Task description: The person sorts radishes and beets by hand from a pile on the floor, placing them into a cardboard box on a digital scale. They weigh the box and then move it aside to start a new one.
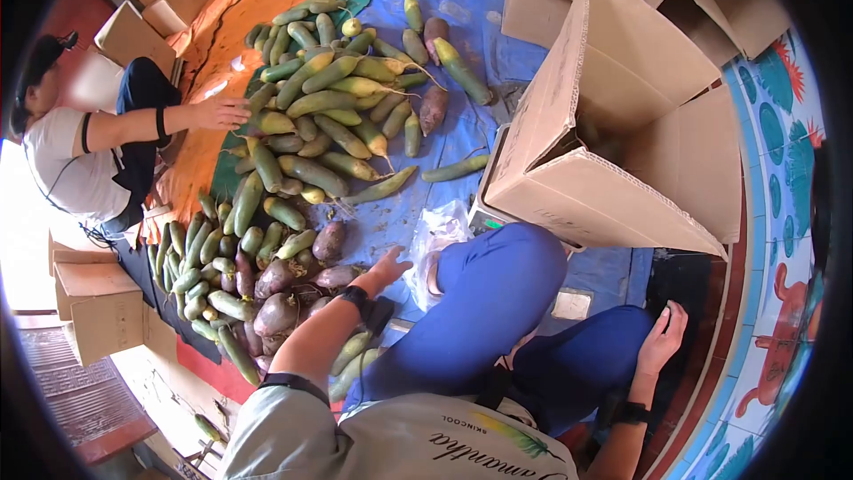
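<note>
My left hand [384, 272] is stretched over the blue sheet with its fingers apart and nothing in it. Just left of it lie purple, round-bodied roots [275, 313] that look like radishes or beets. A large heap of long green radishes [333, 103] spreads beyond them. A crumpled clear plastic bag [437, 230] lies just beyond my left hand, beside my leg. My right hand [662, 338] is by my right knee, fingers extended, holding nothing. An upright cardboard box [586, 187] with raised flaps stands in front of my knees; its contents are dark and hard to make out.
The box sits on a scale [491, 222] with a lit green display. Across the heap, another person's hand [222, 113] reaches toward the radishes. More cardboard boxes [542, 0] stand at the back. A painted tile wall [769, 240] bounds the right side.
</note>
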`<control>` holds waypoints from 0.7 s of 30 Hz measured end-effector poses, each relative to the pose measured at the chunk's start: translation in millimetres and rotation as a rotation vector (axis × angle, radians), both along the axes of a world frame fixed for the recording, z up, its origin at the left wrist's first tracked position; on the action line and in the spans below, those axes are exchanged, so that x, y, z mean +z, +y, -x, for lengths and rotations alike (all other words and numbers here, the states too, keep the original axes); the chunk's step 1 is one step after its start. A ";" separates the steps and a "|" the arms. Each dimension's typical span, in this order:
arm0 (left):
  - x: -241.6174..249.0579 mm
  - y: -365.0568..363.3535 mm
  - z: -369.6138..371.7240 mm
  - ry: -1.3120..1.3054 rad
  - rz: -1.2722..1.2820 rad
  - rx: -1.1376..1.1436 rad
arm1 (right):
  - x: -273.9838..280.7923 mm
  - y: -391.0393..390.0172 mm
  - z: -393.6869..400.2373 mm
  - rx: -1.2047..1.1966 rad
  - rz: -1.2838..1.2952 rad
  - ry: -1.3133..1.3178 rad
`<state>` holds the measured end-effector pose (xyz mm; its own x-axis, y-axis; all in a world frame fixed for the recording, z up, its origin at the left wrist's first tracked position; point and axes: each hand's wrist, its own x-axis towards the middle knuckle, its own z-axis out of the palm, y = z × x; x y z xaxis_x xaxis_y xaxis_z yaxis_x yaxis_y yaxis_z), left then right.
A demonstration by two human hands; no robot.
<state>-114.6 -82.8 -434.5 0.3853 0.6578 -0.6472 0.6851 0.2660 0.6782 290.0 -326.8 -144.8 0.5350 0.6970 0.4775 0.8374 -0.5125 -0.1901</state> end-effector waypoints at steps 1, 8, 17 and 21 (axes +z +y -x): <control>-4.2 0.6 -9.2 0.017 -0.035 -0.018 | -1.3 -1.1 -1.0 -0.001 0.003 -0.008; -26.5 -6.5 -50.3 0.163 0.027 0.071 | 0.4 -3.8 -1.3 -0.021 0.068 -0.012; -33.6 -20.0 -44.7 0.104 0.159 -0.218 | 2.1 -3.9 -2.6 -0.018 0.085 -0.005; -70.6 -53.4 -25.1 -0.326 0.063 -0.637 | 1.9 0.9 0.3 -0.016 0.079 0.018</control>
<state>-89.5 -136.2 -505.1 0.8621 0.2054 -0.4632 0.4854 -0.0726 0.8713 289.7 -325.9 -142.9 0.5541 0.7238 0.4112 0.8260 -0.5395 -0.1634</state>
